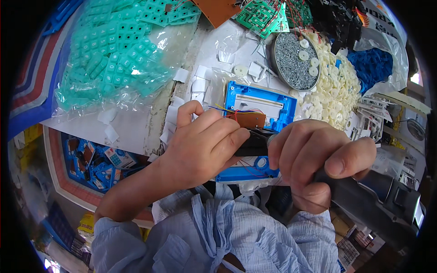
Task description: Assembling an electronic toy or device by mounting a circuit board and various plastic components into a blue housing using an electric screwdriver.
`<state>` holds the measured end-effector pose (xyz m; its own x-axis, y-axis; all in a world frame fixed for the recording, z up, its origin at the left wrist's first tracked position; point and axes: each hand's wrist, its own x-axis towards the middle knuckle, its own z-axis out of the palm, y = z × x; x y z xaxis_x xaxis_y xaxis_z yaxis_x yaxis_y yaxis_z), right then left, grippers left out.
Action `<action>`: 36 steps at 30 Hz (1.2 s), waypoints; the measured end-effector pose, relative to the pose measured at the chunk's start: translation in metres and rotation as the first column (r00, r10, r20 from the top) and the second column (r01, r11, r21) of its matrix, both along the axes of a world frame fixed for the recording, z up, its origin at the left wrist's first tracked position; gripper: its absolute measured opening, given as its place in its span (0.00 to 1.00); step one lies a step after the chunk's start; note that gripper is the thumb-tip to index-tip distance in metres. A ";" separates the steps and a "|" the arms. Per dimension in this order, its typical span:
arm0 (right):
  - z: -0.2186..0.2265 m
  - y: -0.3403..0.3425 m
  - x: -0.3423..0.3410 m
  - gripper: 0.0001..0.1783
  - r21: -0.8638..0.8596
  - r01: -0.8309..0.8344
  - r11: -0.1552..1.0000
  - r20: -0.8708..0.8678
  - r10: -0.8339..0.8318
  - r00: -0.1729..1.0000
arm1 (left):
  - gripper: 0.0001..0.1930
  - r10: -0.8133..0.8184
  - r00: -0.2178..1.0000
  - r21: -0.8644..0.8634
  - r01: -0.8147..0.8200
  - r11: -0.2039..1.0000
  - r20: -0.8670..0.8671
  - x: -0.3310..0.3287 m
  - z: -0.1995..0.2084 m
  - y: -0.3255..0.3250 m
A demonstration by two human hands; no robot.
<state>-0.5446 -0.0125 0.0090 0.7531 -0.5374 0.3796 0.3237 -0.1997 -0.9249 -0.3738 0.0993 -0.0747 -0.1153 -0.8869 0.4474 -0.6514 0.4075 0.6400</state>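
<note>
My right hand [305, 157] is wrapped round a black power screwdriver [364, 195], whose metal nose points left at a small black plastic part [255, 144]. My left hand [198, 145] has its fingers curled onto that same part, with thumb and index close to the nose. The exact point of contact is hidden by my fingers. Beneath both hands lies an open blue plastic housing [287, 107]; a brown circuit board [249, 119] with thin coloured wires sits inside it. A second blue shell piece [243, 174] shows at the near side, partly covered.
Bagged turquoise keypads [104, 59] cover the left. An oval tin of screws [296, 61], cream plastic discs [339, 86] and blue pieces [371, 68] lie right. Green circuit boards [261, 18] are at the back. Left below, a container holds blue units [93, 164]. White paper squares [200, 79] lie scattered.
</note>
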 end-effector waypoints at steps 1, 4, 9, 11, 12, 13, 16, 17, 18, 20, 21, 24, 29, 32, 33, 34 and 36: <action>0.001 -0.001 0.001 0.20 -0.008 -0.009 1.000 -0.009 0.009 1.000 | 0.23 0.001 1.000 -0.007 -0.001 1.000 0.002 0.000 0.000 0.000; 0.002 -0.001 0.002 0.20 -0.023 -0.017 1.000 -0.019 0.016 1.000 | 0.20 0.007 1.000 -0.023 -0.007 1.000 0.000 -0.002 0.000 0.000; 0.006 -0.005 0.005 0.20 -0.099 -0.087 0.991 -0.063 0.081 0.995 | 0.22 0.017 0.999 -0.047 -0.015 0.999 0.040 -0.002 -0.005 0.001; 0.009 -0.010 0.007 0.20 -0.145 -0.136 0.980 -0.095 0.123 0.988 | 0.14 0.051 0.998 -0.079 -0.048 0.996 0.030 -0.005 -0.002 -0.002; 0.010 -0.011 0.008 0.20 -0.165 -0.151 0.975 -0.107 0.135 0.985 | 0.13 0.049 0.998 -0.074 -0.046 0.996 0.040 -0.005 -0.002 -0.002; 0.009 -0.011 0.009 0.20 -0.182 -0.149 0.972 -0.107 0.131 0.986 | 0.13 0.047 0.998 -0.069 -0.044 0.997 0.051 -0.004 -0.002 -0.002; 0.010 -0.012 0.012 0.20 -0.212 -0.162 0.964 -0.116 0.139 0.983 | 0.11 0.056 0.997 -0.087 -0.052 0.995 0.045 -0.006 -0.004 -0.003; 0.010 -0.012 0.012 0.20 -0.212 -0.159 0.964 -0.109 0.139 0.984 | 0.11 0.061 0.997 -0.099 -0.057 0.993 0.036 -0.007 -0.005 -0.004; 0.009 -0.011 0.013 0.19 -0.215 -0.156 0.964 -0.105 0.136 0.985 | 0.11 0.059 0.998 -0.097 -0.055 0.994 0.032 -0.007 -0.004 -0.004; 0.004 -0.008 0.012 0.20 -0.198 -0.123 0.972 -0.070 0.111 0.991 | 0.11 0.053 0.998 -0.092 -0.050 0.995 0.026 -0.006 -0.003 -0.005; 0.001 -0.007 0.012 0.20 -0.186 -0.106 0.977 -0.049 0.099 0.994 | 0.12 0.050 0.998 -0.096 -0.046 0.994 0.033 -0.006 -0.003 -0.004; -0.001 -0.005 0.006 0.25 -0.126 -0.081 0.989 0.031 0.086 0.996 | 0.18 0.024 0.998 -0.083 -0.019 0.996 0.056 -0.002 -0.002 -0.001; 0.032 -0.011 -0.033 0.37 -0.030 0.126 0.992 0.104 -0.123 0.987 | 0.27 -0.074 0.995 -0.014 0.075 0.997 0.062 0.004 0.001 -0.002; 0.044 0.001 -0.042 0.41 -0.252 0.597 0.761 0.102 -0.593 0.799 | 0.28 -0.050 0.999 -0.023 0.050 0.998 0.020 0.006 -0.005 -0.002; 0.044 0.006 -0.046 0.42 -0.351 0.674 0.651 0.118 -0.683 0.721 | 0.28 -0.052 0.998 -0.019 0.052 0.998 0.029 0.006 -0.006 -0.003; 0.043 0.012 -0.059 0.43 -0.474 0.632 0.613 0.121 -0.666 0.736 | 0.28 -0.056 0.998 -0.019 0.056 0.998 0.035 0.007 -0.006 -0.004; 0.033 0.024 -0.092 0.46 -0.688 0.523 0.502 0.121 -0.632 0.765 | 0.27 -0.069 0.996 0.009 0.068 0.998 0.052 0.007 -0.007 -0.007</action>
